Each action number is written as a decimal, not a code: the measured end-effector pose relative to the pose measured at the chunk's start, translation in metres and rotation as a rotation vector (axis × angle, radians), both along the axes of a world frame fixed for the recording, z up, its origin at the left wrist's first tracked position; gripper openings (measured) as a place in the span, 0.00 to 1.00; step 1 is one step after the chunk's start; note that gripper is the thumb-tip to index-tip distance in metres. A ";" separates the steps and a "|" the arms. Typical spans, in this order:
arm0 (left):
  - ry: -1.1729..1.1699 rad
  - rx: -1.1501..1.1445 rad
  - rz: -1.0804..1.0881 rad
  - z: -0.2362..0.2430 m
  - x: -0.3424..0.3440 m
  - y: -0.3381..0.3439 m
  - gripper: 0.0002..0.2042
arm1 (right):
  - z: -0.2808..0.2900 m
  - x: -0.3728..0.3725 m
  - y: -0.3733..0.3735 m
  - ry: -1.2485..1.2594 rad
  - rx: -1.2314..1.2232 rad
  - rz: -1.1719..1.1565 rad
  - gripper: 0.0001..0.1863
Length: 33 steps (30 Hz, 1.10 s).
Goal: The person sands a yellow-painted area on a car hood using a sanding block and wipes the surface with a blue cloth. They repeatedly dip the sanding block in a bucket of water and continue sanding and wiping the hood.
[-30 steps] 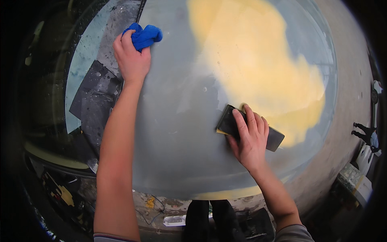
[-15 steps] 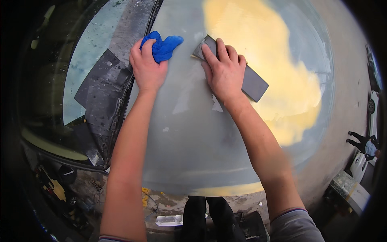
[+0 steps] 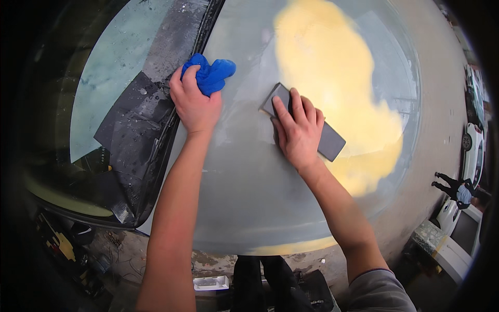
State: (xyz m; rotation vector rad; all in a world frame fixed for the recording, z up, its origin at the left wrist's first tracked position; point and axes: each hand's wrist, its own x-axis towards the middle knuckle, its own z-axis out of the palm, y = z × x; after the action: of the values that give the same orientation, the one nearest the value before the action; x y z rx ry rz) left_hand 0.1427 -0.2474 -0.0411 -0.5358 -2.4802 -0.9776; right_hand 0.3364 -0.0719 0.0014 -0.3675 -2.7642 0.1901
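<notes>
A blue cloth (image 3: 213, 77) is bunched in my left hand (image 3: 196, 110), whose fingers close around it. That hand rests at the left edge of a grey car panel (image 3: 244, 203), beside the black trim of the windshield. My right hand (image 3: 299, 132) presses a long dark grey sanding block (image 3: 331, 142) against the panel, its fingers spread over the top and the thumb at the near side. The block lies slantwise, its right end overlapping a large yellow patch (image 3: 332, 67) on the panel. A wet sheen shows on the grey surface around it.
Dark sheets (image 3: 132, 117) lie wet on the windshield (image 3: 112, 67) at left. Another yellow strip (image 3: 296, 246) runs along the panel's near edge. A white tray (image 3: 211, 283) sits on the floor near my legs. At far right are a person (image 3: 457, 190) and a white car (image 3: 472, 156).
My right hand has drawn the sanding block nearer to me along the panel. My left hand keeps the blue cloth at the trim. The whole view has shifted slightly.
</notes>
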 end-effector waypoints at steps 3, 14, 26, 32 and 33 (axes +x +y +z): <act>0.029 -0.002 -0.031 0.001 -0.003 0.000 0.32 | 0.002 0.032 -0.008 0.033 0.023 0.101 0.23; 0.028 -0.041 -0.020 0.003 -0.005 -0.004 0.31 | -0.010 0.045 -0.021 -0.045 -0.055 0.088 0.25; 0.027 -0.039 -0.043 -0.001 -0.002 0.007 0.32 | -0.003 -0.049 0.004 0.092 -0.019 -0.023 0.23; 0.030 -0.076 -0.056 0.002 -0.006 -0.003 0.33 | 0.001 -0.045 0.011 0.121 0.006 -0.107 0.23; 0.013 -0.063 -0.063 0.001 -0.001 0.008 0.33 | 0.000 -0.091 0.057 0.135 0.036 -0.207 0.22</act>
State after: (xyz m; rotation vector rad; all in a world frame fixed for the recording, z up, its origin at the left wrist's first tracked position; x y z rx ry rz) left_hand 0.1416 -0.2395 -0.0401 -0.6422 -2.5027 -0.9193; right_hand 0.2451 -0.0145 0.0018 -0.6043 -2.5724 0.1083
